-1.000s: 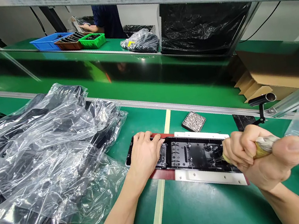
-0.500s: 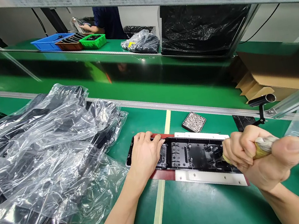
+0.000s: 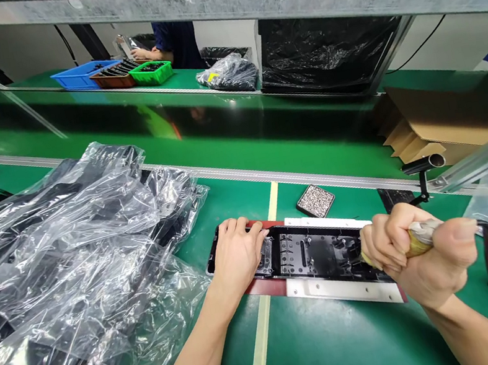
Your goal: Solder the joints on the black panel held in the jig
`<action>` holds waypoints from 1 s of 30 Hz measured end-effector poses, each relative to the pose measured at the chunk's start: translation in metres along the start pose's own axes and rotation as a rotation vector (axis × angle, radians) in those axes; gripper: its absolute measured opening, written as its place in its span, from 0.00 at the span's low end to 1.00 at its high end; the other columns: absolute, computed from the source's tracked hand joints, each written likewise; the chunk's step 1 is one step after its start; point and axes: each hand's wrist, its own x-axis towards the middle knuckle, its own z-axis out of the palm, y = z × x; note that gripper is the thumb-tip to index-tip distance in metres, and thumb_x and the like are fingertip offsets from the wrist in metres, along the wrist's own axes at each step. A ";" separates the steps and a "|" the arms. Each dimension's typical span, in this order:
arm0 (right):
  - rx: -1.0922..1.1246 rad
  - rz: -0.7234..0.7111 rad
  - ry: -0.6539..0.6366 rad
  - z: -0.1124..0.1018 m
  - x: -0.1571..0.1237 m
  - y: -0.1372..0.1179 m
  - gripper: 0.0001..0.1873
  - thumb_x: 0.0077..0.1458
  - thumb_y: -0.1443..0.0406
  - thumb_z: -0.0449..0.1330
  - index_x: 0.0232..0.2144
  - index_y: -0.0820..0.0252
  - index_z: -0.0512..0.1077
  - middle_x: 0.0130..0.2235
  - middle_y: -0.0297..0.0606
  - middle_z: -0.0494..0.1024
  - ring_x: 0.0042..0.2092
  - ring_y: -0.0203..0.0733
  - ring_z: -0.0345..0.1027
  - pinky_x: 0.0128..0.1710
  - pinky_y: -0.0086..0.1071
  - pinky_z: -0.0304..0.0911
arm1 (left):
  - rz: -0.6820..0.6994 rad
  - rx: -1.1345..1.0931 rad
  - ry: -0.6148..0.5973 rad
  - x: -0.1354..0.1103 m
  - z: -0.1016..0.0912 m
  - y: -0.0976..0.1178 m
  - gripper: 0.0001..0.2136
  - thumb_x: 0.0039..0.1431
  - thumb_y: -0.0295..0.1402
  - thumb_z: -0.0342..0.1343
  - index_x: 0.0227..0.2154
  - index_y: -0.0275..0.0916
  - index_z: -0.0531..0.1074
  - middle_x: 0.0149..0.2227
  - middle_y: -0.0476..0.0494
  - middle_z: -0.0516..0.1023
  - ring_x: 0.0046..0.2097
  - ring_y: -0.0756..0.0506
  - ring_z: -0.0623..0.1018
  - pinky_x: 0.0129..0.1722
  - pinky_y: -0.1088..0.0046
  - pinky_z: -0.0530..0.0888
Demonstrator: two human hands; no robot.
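Note:
A long black plastic housing [image 3: 315, 251], its inner side facing up, lies in a fixture with white side strips [image 3: 338, 290] and a red base [image 3: 269, 286]. My left hand [image 3: 238, 249] holds the left end of the housing, its fingers bent over the far edge. Over the right end, my right hand [image 3: 420, 258] is wrapped around a corded electric screwdriver [image 3: 420, 237] with a yellowish, worn body. Its tip is hidden behind my fingers. Just beyond the fixture sits a small black tray of screws [image 3: 316, 200].
Clear plastic bags with black parts [image 3: 81, 249] cover the left of the bench. A tube-shaped holder [image 3: 423, 165] on a bracket and a cardboard box [image 3: 453, 114] stand at right. Behind the rail are blue, brown and green bins [image 3: 152, 73] and a person [image 3: 175, 43]. A metal shelf [image 3: 194, 5] crosses above.
The view has shifted slightly. My right hand and the screwdriver have moved a little left; my left hand stays on the housing. The person behind has drawn a hand closer to the bins.

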 end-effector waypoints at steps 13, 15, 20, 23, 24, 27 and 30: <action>-0.020 0.048 0.008 -0.004 -0.001 -0.001 0.33 0.54 0.37 0.59 0.17 0.57 0.64 0.14 0.28 0.57 0.16 0.32 0.48 0.15 0.30 0.49 | 0.004 0.004 -0.011 0.000 0.000 -0.001 0.17 0.75 0.39 0.44 0.47 0.42 0.78 0.39 0.38 0.75 0.45 0.37 0.74 0.50 0.56 0.68; -0.018 0.046 -0.005 -0.005 -0.001 -0.002 0.31 0.57 0.39 0.58 0.18 0.57 0.65 0.15 0.29 0.59 0.16 0.33 0.51 0.16 0.31 0.54 | 0.004 0.005 -0.011 0.000 -0.001 -0.001 0.17 0.75 0.39 0.43 0.47 0.42 0.78 0.39 0.38 0.75 0.45 0.37 0.74 0.50 0.56 0.68; -0.060 0.007 -0.045 -0.010 -0.002 -0.008 0.28 0.64 0.47 0.54 0.19 0.57 0.69 0.19 0.33 0.65 0.20 0.39 0.64 0.23 0.38 0.66 | 0.011 0.006 -0.003 0.000 0.000 -0.001 0.17 0.75 0.39 0.44 0.47 0.41 0.78 0.39 0.38 0.75 0.46 0.37 0.74 0.50 0.56 0.68; -0.118 -0.018 -0.024 -0.010 -0.002 -0.011 0.26 0.64 0.51 0.55 0.19 0.58 0.70 0.24 0.38 0.70 0.24 0.41 0.67 0.26 0.40 0.69 | 0.015 0.008 0.003 0.000 0.000 -0.001 0.17 0.75 0.39 0.44 0.47 0.41 0.78 0.40 0.38 0.75 0.45 0.37 0.74 0.49 0.56 0.68; -0.120 -0.023 -0.008 -0.009 -0.002 -0.011 0.25 0.64 0.52 0.56 0.20 0.58 0.71 0.24 0.38 0.70 0.24 0.40 0.66 0.24 0.39 0.68 | 0.016 0.010 0.004 0.000 0.000 -0.001 0.16 0.74 0.39 0.45 0.47 0.41 0.78 0.40 0.38 0.75 0.45 0.37 0.74 0.49 0.56 0.68; -0.066 -0.014 0.055 -0.003 -0.002 -0.009 0.22 0.63 0.51 0.58 0.23 0.57 0.71 0.18 0.33 0.66 0.19 0.36 0.57 0.18 0.33 0.59 | 0.012 0.015 0.003 -0.001 -0.001 -0.001 0.16 0.74 0.39 0.45 0.47 0.41 0.78 0.40 0.38 0.75 0.44 0.37 0.74 0.49 0.56 0.68; -0.024 -0.004 0.083 0.003 -0.003 -0.007 0.25 0.62 0.49 0.58 0.20 0.57 0.68 0.15 0.29 0.58 0.18 0.33 0.49 0.16 0.29 0.51 | 0.011 0.014 0.000 0.000 -0.002 -0.001 0.16 0.74 0.39 0.45 0.47 0.41 0.78 0.40 0.38 0.75 0.45 0.37 0.74 0.49 0.56 0.68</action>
